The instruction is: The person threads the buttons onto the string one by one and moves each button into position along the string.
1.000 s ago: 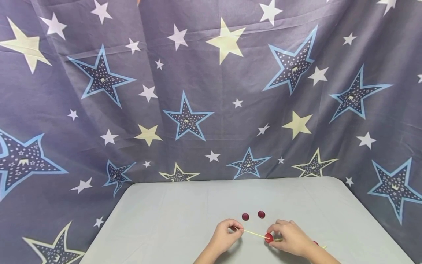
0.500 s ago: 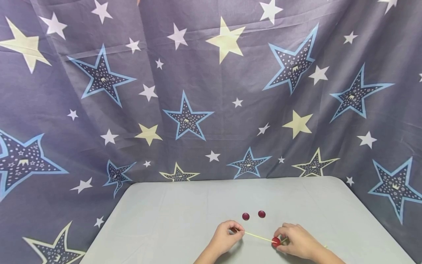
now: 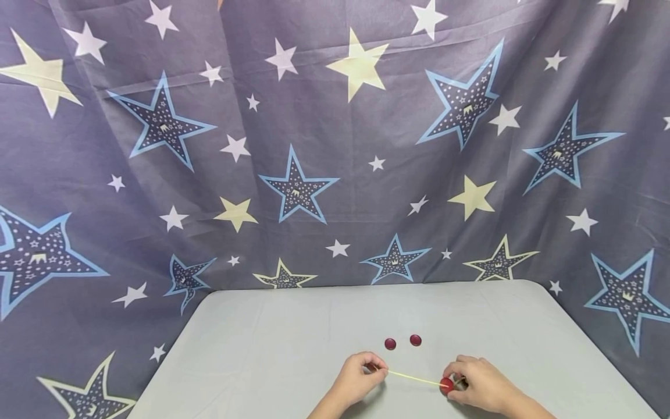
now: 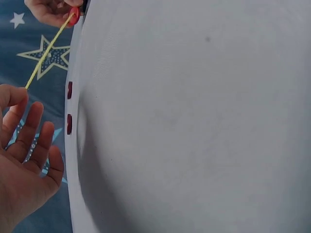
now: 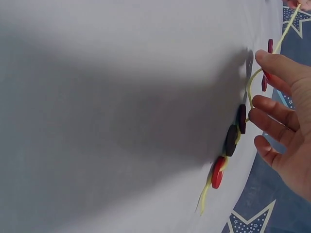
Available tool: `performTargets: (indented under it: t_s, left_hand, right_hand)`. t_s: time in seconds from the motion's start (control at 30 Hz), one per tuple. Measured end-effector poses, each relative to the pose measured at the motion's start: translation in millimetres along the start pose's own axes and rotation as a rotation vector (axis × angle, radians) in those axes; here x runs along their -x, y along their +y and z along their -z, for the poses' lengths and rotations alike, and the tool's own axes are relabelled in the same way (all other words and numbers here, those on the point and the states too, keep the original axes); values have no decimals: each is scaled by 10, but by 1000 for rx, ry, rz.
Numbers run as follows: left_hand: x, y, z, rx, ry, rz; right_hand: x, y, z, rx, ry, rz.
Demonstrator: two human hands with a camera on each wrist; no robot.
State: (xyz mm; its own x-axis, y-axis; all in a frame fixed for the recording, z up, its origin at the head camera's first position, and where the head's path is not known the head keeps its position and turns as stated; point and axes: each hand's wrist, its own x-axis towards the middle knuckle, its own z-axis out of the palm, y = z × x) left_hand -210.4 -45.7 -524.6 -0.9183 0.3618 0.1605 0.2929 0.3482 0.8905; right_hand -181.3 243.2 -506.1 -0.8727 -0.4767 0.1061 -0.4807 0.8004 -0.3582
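Note:
My left hand pinches a yellow string between thumb and fingertip; in the left wrist view its other fingers are spread and loosely bent. The string runs taut to the right and through a round red button. My right hand grips that button by its edge between thumb and fingers. Past the right hand the string hangs slack in the right wrist view, carrying a dark red button, a black button and another red button. A loose string end trails below them.
Two dark red buttons, one on the left and one on the right, lie flat on the white table beyond my hands. A dark curtain with stars hangs behind and beside the table.
My right hand has slid the red button along the string to the right and slightly nearer, lengthening the stretch of string between the hands. The left hand stays almost in place.

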Motion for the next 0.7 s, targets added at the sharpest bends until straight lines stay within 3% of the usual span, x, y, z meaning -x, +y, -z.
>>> performTargets:
  t_s: [0.47,0.7]
  left_hand:
    - [3,17,43,-3,8,13]
    - [-5,4,50,-6,15,18]
  right_hand:
    - [31,114,3,-9,43,21]
    - [36,112,11,-36,25,2]
